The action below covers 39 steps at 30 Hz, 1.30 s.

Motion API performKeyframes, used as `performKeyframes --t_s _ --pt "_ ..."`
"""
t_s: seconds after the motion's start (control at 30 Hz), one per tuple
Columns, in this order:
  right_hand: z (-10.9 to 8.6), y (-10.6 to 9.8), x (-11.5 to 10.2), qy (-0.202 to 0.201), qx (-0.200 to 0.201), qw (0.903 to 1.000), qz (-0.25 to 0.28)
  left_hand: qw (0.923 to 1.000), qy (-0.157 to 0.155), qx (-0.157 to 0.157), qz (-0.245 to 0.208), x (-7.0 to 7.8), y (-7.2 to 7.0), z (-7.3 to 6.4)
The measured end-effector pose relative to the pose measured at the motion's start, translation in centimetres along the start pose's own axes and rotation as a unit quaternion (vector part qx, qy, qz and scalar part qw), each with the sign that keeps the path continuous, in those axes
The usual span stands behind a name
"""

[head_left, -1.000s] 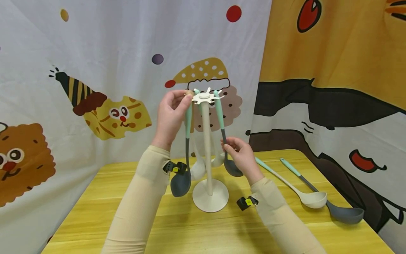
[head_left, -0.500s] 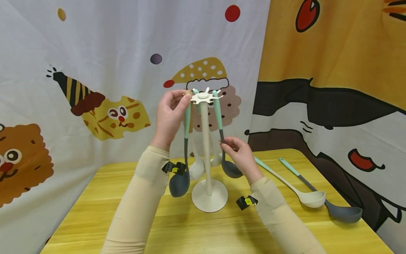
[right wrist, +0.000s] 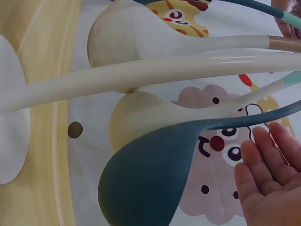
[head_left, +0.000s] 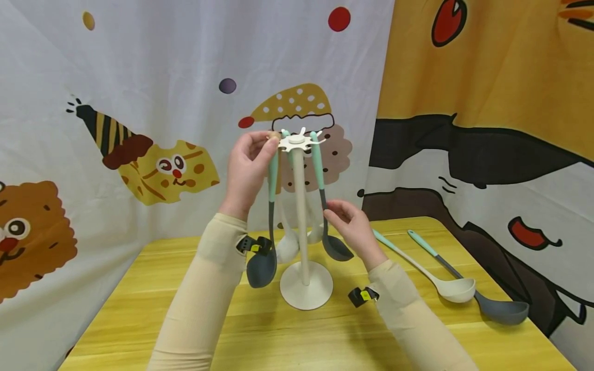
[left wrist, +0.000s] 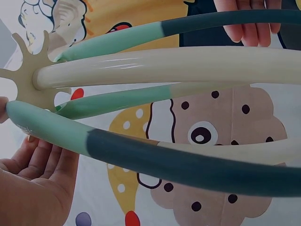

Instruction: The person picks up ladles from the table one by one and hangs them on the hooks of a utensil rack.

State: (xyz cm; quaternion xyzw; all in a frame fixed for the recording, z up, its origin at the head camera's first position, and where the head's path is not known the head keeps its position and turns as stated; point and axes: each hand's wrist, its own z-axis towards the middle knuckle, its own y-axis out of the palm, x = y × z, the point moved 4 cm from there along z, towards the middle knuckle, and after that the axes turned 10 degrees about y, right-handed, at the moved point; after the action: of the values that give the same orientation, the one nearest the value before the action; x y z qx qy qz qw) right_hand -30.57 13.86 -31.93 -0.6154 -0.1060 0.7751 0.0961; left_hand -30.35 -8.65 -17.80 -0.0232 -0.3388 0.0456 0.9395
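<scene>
A white utensil stand (head_left: 300,216) holds several hanging utensils from its spoked top. My left hand (head_left: 247,167) is up at that top, pinching the mint handle end of a dark spoon (head_left: 261,269) on the left side; its thumb lies against the handle end in the left wrist view. On the right side hangs a dark ladle (head_left: 336,248) with a mint handle. My right hand (head_left: 352,226) is beside its shaft, fingertips right at it; in the right wrist view its fingers (right wrist: 265,160) are loosely extended. Two white-headed utensils hang behind, one white ladle (right wrist: 136,42) with a brown handle.
A white ladle (head_left: 457,290) and a dark ladle (head_left: 503,312), both mint-handled, lie at the right of the wooden table (head_left: 287,340). The stand's round base (head_left: 306,299) rests mid-table. A cartoon-print curtain (head_left: 185,62) hangs behind.
The dark ladle beside my right hand has swung slightly, and its shaft now sits at the fingertips rather than between them. My left hand stays at the stand's top. The view has shifted slightly.
</scene>
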Motion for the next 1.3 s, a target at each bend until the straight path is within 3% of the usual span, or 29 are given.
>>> performKeyframes --t_s 0.13,0.43,1.3 --pt "-0.4 -0.3 -0.1 0.001 -0.012 0.9999 -0.007 1.0000 -0.001 -0.001 0.000 0.0 0.0 0.0" --pt "-0.9 -1.1 0.6 -0.039 -0.022 0.9976 -0.052 1.0000 -0.005 -0.002 0.002 0.0 0.0 -0.1" --pt "-1.1 -3.7 5.2 -0.016 -0.037 0.9819 -0.185 1.0000 0.001 -0.002 0.004 0.0 0.0 0.0"
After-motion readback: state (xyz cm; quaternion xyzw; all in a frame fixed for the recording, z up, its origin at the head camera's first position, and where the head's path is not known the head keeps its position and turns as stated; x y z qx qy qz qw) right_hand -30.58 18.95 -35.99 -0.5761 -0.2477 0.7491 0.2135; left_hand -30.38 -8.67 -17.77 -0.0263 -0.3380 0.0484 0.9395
